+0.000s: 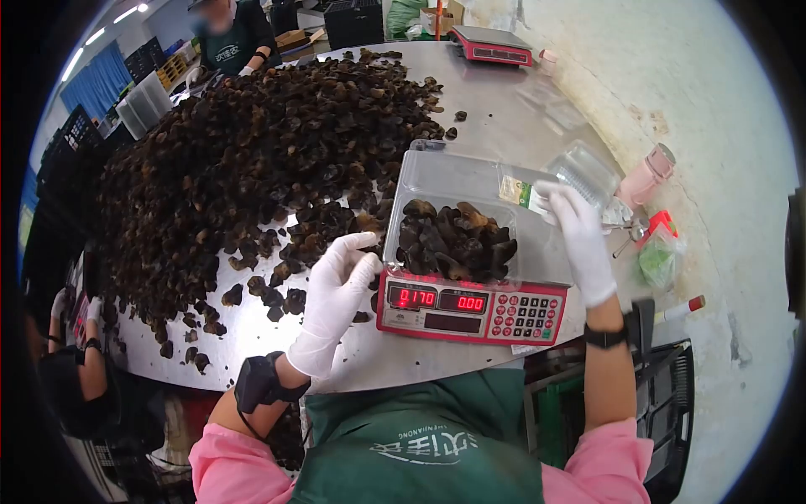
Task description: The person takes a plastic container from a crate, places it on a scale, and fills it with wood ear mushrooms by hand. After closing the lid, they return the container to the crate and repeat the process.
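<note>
A red digital scale (470, 312) stands before me, reading 0.170 and 0.00. On its pan rests an open clear plastic box (395, 220) holding dark, curled dried mushrooms (457, 244); its clear lid (449, 175) lies folded back. My left hand (337, 290), in a white glove, is beside the scale's left edge, thumb and fingers apart with nothing between them. Over the pan's right side, my gloved right hand (578, 239) has its fingertips closed at the edge of a small green-and-white label card (515, 191). Slight blur softens those fingertips.
A large mushroom heap (277, 126) covers the table's left and back. Clear boxes (583, 172), a pink bottle (648, 175) and a plastic bag (662, 262) are on the right, near the wall. Another scale (491, 46) stands behind. Co-workers are at the back (231, 42) and left (88, 361).
</note>
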Demonstrator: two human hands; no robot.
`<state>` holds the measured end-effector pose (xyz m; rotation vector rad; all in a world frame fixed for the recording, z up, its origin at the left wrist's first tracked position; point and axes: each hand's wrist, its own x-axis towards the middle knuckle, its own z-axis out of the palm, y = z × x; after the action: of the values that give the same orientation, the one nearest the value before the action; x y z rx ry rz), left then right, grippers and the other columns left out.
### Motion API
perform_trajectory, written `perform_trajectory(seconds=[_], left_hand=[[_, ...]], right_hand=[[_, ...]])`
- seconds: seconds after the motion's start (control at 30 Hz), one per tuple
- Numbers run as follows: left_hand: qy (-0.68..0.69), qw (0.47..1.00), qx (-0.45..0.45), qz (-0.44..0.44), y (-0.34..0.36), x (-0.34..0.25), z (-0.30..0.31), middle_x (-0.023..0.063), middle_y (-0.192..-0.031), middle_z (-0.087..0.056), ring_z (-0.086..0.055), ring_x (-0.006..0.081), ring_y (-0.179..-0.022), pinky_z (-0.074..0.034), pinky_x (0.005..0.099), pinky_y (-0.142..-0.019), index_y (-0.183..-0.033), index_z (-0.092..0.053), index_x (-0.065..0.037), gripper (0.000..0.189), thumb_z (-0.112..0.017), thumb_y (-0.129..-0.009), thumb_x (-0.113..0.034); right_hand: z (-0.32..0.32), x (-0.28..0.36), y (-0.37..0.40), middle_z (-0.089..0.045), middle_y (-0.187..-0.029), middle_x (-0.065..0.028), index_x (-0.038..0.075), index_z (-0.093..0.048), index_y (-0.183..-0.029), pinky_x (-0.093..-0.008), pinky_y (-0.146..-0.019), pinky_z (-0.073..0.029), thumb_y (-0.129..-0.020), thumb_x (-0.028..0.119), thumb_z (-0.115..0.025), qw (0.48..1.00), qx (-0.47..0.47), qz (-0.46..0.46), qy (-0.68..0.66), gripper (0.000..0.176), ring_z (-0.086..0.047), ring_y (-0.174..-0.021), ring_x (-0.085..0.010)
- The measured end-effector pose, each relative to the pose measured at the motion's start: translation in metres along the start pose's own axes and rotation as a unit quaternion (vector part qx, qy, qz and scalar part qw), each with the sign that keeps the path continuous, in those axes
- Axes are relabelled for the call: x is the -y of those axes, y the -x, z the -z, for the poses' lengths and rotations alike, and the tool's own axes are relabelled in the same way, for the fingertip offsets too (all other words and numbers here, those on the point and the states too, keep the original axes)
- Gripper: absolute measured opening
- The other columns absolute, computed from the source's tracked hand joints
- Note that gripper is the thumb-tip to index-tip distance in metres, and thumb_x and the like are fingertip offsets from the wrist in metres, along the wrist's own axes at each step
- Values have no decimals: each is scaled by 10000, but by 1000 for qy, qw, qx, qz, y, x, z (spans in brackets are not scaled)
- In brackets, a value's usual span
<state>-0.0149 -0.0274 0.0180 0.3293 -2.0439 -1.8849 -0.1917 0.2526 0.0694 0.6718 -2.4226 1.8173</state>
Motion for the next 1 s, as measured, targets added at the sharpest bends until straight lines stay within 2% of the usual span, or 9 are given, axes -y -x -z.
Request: perform_trajectory(seconds=[0.13,0.2,0.3,0.33,0.4,0.53,0.67,0.73,1.0], left_hand=[[54,993,59,83,2,-3,-13,50,-922,-705,-623,89,-805,-505,245,-754,-1434,-473,19,478,-633,-1018,-154],[61,994,46,75,3,-5,-21,54,-923,-706,-625,93,-807,-506,253,-760,-1440,-466,22,485,-633,-1016,-144],[34,996,47,72,1,-9,-19,55,-917,-709,-630,96,-804,-504,258,-766,-1450,-458,25,492,-611,-1034,-190],[40,995,54,78,1,-10,-17,58,-911,-711,-635,99,-802,-504,256,-762,-1456,-454,24,500,-572,-1053,-249],[49,993,64,88,1,-12,-12,61,-904,-713,-639,103,-800,-504,253,-758,-1461,-450,23,517,-533,-1073,-308],[82,983,72,149,-6,-13,-10,73,-877,-703,-651,117,-779,-534,261,-727,-1459,-438,25,573,-428,-1093,-415],[87,975,63,193,-11,-18,-19,67,-904,-659,-630,123,-734,-539,270,-690,-1342,-495,2,366,-528,-994,-110],[122,963,62,231,-18,-15,-18,61,-904,-653,-610,109,-717,-525,276,-681,-1193,-534,-37,247,-539,-945,-48],[100,964,83,231,-23,-15,-10,67,-907,-652,-601,116,-751,-525,283,-713,-1114,-538,-54,148,-572,-970,-47]], right_hand=[[-12,-44,-62,-713,-1132,-68,-8,-684,-1165,-335,-894,-520,-1055,316,-511,938,53,-218,-265,383,-657,-1037,-195],[-9,-58,-86,-699,-1202,-77,-10,-662,-1219,-342,-924,-506,-1062,390,-494,841,146,-318,-413,461,-650,-1063,-186],[-1,-52,-87,-698,-1204,-88,-8,-697,-1162,-349,-962,-486,-1064,440,-479,844,195,-228,-446,508,-643,-1081,-191],[1,-35,-77,-698,-1204,-88,-8,-697,-1162,-349,-962,-486,-1064,440,-479,844,194,-228,-446,508,-643,-1081,-191],[2,11,-29,-701,-1195,-108,-1,-732,-1086,-344,-997,-464,-1054,381,-523,976,105,-83,-174,436,-623,-1117,-190],[-3,20,62,-638,-1148,-115,17,-725,-1008,-344,-974,-484,-950,121,-659,990,80,45,107,136,-615,-1092,-212],[-20,10,98,-641,-1113,-100,9,-565,-1254,-289,-848,-529,-977,87,-609,996,38,-79,33,292,-640,-990,-182],[-19,11,90,-649,-1060,-103,1,-484,-1312,-278,-763,-560,-989,87,-584,954,62,-253,-151,349,-664,-884,-167],[-11,6,66,-668,-954,-112,15,-482,-1262,-328,-718,-619,-978,59,-564,870,123,-371,-300,299,-729,-808,-219]])
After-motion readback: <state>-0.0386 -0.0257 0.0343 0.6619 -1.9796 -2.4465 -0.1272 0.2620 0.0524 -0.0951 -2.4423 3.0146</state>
